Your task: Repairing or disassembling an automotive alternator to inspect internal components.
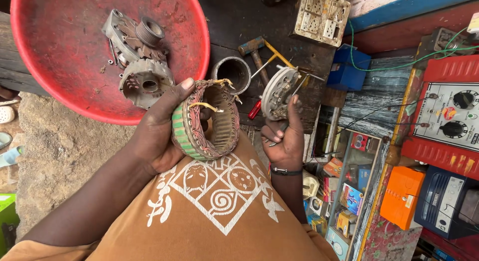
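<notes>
My left hand (157,129) grips a ring-shaped stator (205,120) wound with copper wire, its outer band green, with loose wire ends sticking up at the top. My right hand (285,136) holds a round grey metal plate (278,94) with terminals, together with a thin metal tool. A screwdriver with a red handle (255,110) lies on the bench just left of that hand. Both hands are raised in front of my chest, above my brown printed shirt.
A red basin (60,66) at the upper left holds grey alternator housing parts (144,81) and a pulley (149,30). On the dark bench lie a metal ring (231,71), a hammer (254,49) and a socket board (322,16). A red-and-white meter box (449,111) and a shelf of small boxes (349,196) stand right.
</notes>
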